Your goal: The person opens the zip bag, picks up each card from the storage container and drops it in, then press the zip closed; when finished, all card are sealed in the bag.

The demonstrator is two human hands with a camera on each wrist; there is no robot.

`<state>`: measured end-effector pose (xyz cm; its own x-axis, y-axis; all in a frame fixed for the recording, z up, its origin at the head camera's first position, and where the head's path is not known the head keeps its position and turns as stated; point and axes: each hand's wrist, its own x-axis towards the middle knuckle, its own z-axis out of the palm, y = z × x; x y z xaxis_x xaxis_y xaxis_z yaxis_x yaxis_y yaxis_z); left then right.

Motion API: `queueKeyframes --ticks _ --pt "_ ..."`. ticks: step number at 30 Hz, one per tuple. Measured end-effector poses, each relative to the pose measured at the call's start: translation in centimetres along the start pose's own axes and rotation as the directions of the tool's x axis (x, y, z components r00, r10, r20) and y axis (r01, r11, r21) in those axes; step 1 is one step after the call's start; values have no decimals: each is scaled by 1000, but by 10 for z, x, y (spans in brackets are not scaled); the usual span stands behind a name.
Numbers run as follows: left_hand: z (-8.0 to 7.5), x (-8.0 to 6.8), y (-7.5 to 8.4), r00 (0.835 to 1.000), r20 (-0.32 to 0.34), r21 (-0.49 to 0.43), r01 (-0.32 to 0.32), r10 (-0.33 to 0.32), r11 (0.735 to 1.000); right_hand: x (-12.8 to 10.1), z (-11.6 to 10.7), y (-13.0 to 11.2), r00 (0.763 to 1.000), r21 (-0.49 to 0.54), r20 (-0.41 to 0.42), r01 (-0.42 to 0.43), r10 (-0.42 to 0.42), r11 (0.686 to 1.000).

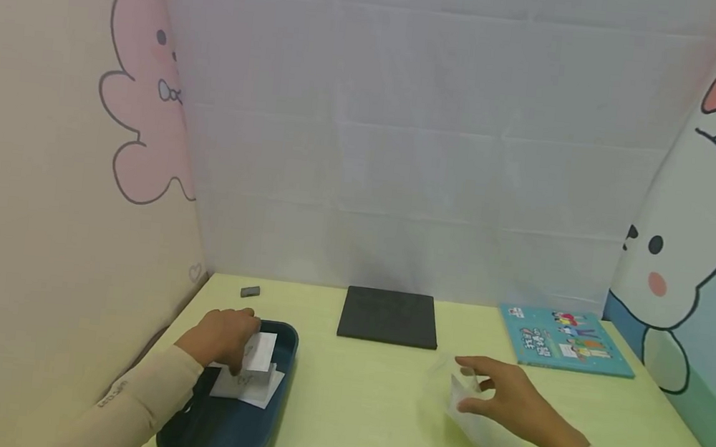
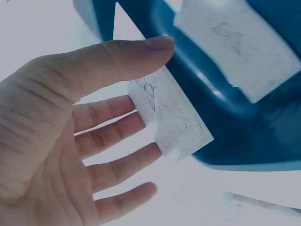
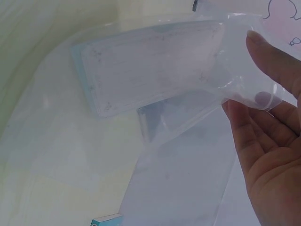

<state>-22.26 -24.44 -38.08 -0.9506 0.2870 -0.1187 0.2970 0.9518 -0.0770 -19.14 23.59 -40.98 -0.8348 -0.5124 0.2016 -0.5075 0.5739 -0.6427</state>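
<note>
My left hand [image 1: 224, 336] is over the far end of a dark blue tray [image 1: 218, 433]. Its thumb and fingers pinch a small white card [image 2: 176, 113] with faint drawing and writing on it. Other white cards [image 2: 235, 42] lie in the tray beside it. To the right, my right hand [image 1: 512, 404] holds a clear plastic bag [image 1: 474, 425] by its edge, thumb and fingers bent round it above the table. A pale flat rectangle with a bluish edge [image 3: 150, 70] shows in or through the plastic; I cannot tell which.
On the pale yellow-green table [image 1: 353, 410], a flat black board [image 1: 389, 317] lies at the back middle. A blue illustrated book [image 1: 567, 341] is at the back right, and a small grey block [image 1: 251, 291] sits behind the tray. White sheeting [image 1: 417, 150] hangs behind.
</note>
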Motion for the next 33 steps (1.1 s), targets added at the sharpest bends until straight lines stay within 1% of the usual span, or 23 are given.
queueKeyframes --ticks 4,7,10,18,22,24,29,33 --pt "-8 2 6 1000 -1 -83 -4 4 996 0 2 0 1000 1 8 -19 19 1000" --pt "-14 4 15 1000 -10 -113 -27 26 993 0 2 0 1000 2 12 -22 22 1000" --pt "-18 7 25 998 -27 -100 -54 52 993 0 3 0 1000 9 13 -21 21 1000" --pt "-33 22 56 992 -32 -62 -120 119 991 -1 6 1 1000 0 15 -11 11 1000" --pt "-40 26 68 991 -17 -38 -131 131 991 -1 6 -1 1000 1 23 -11 11 1000" --pt "-42 28 73 990 -17 -41 -138 138 990 -2 5 -1 1000 1 27 -10 10 1000" --pt "-46 33 85 986 -40 -37 -164 162 986 -1 3 -3 999 2 25 -28 28 1000" --pt "-48 37 98 985 -56 -23 -167 166 986 0 3 -2 1000 1 19 -21 21 1000"
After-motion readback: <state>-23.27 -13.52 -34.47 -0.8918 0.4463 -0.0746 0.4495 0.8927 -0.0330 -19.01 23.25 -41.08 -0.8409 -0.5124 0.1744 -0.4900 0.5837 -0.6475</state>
